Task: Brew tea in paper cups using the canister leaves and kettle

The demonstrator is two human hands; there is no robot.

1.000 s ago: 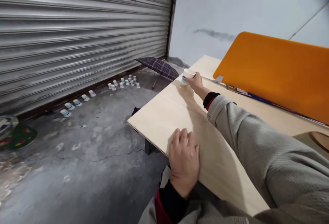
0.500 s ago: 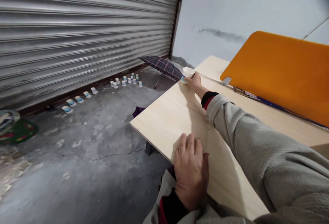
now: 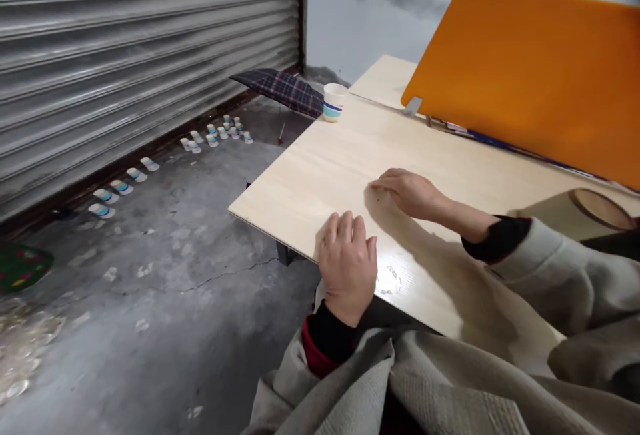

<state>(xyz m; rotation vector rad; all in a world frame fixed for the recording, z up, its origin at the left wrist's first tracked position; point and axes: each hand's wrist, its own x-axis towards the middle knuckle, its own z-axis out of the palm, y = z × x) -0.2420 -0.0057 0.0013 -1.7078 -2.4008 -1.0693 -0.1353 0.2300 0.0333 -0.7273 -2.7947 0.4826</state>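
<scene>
A white paper cup (image 3: 333,102) with blue and teal bands stands upright at the far left corner of the pale wooden table (image 3: 295,195). My left hand (image 3: 349,262) lies flat, palm down, on the table's near edge, its fingers stretched out and nothing in it. Over the middle of the tabletop is my right hand (image 3: 407,192), empty, with its fingers extended toward the left and held close side by side. A gap of bare tabletop separates it from the cup. Faint printed marks (image 3: 389,280) show on the wood beside my left hand.
Several similar cups (image 3: 121,186) stand on the concrete floor (image 3: 200,322) along the metal roller shutter (image 3: 150,42). An open plaid umbrella (image 3: 283,88) rests behind the table. An orange panel (image 3: 520,75) rises at the right, with a cylindrical container (image 3: 555,214) in front of it.
My right hand has let go of the paper cup and drawn back toward me, leaving it standing at the table's far corner. My left hand still rests on the near edge. The view has shifted.
</scene>
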